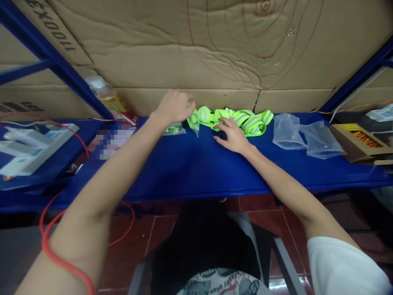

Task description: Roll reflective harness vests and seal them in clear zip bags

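My left hand (pixel 175 107) is closed at the back of the blue shelf, its fingertips pinching the top of a clear plastic bag (pixel 194 122) with neon-green reflective strap inside. Another small bag with green strap (pixel 175 129) lies flat beneath that wrist. My right hand (pixel 233 137) is spread with its fingers apart, beside a heap of neon-green reflective straps (pixel 253 123) with silver stripes. A dark piece (pixel 222 134) shows under its palm; whether the fingers touch it I cannot tell.
Two clear zip bags (pixel 321 139) lie at right, beside an open cardboard box (pixel 362 141). A bottle (pixel 106 96) and papers (pixel 115 141) are at left. A red hose (pixel 61 262) loops near my left arm. A cardboard wall (pixel 153 61) stands behind the shelf (pixel 196 172).
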